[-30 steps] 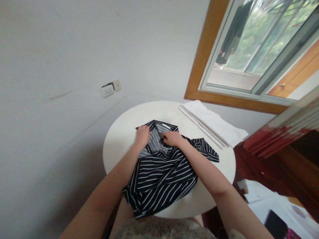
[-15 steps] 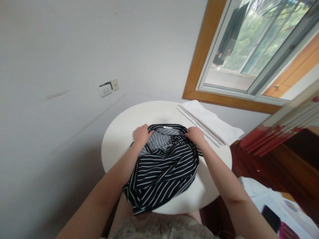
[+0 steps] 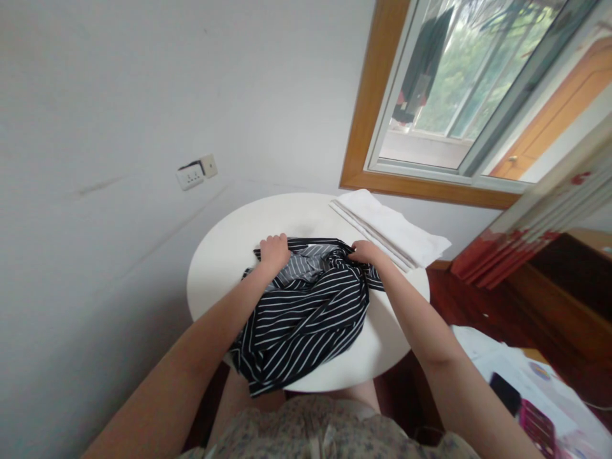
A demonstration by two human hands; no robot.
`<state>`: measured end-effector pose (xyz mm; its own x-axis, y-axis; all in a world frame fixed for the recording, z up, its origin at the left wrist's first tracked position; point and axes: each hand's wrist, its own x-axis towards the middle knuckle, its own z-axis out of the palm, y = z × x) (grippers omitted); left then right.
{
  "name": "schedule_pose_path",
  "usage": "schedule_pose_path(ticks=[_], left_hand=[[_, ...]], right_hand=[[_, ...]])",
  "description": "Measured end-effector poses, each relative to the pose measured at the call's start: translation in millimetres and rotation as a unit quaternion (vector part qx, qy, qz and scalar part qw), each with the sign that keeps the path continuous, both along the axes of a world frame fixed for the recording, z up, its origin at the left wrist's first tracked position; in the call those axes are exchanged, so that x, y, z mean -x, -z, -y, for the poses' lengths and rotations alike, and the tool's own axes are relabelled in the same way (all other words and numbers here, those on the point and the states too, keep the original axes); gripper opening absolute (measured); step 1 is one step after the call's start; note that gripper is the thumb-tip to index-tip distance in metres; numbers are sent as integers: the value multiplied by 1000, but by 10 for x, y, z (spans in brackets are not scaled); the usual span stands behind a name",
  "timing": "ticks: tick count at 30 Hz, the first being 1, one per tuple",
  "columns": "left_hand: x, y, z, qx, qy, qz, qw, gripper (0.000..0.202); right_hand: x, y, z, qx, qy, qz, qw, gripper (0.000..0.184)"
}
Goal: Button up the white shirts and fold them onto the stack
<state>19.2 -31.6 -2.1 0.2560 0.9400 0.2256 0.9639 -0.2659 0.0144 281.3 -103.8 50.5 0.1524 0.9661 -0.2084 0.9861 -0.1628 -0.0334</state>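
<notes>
A black garment with white stripes (image 3: 310, 312) lies bunched on a round white table (image 3: 215, 255), its lower end hanging over the near edge. Its paler grey inner side shows through the opening at the top, where a small white label sits on the far band. My left hand (image 3: 276, 252) is closed on the upper left of that band. At the upper right, my right hand (image 3: 366, 252) grips the cloth, with its fingertips partly hidden in the folds. A striped piece pokes out beyond each hand.
Folded white cloth (image 3: 389, 226) lies at the table's back right, close to my right hand. A wall with a socket (image 3: 190, 176) and a wood-framed window (image 3: 358, 166) stand behind. At lower right, a phone (image 3: 505, 393) and a pink-edged object (image 3: 536, 424) lie on another surface.
My left hand has turned over the band's left corner, and a striped end now shows beyond it. My right hand still grips the other side. The whole view has shifted slightly.
</notes>
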Motion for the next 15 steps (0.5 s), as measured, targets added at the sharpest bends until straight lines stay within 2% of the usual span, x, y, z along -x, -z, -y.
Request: schedule_pose_path(ticks=[4,7,9,12,13,15], left_hand=[[9,-6,-51,24,32,-11,999,34],[117,-186,-158,59,30,-12,998,33],[186,-453,-257,51,17,15,998,33],[220,-1046,-370,35,25,82,996,30],[207,-1273,-379,31,28,114,993,30],[154,-1731,-337,15,34,213,976,35]], right_hand=[[197,4,-94,-62,68,-25,995,33],[169,-142,-99,-112,75,-54,989,26],[65,-334,-99,-138,66,-75,985,23],[-127,-714,-126,-173,45,-140,974,27],[-180,-853,-141,-193,40,-187,962,28],[-252,-1140,-174,-249,34,-329,910,27]])
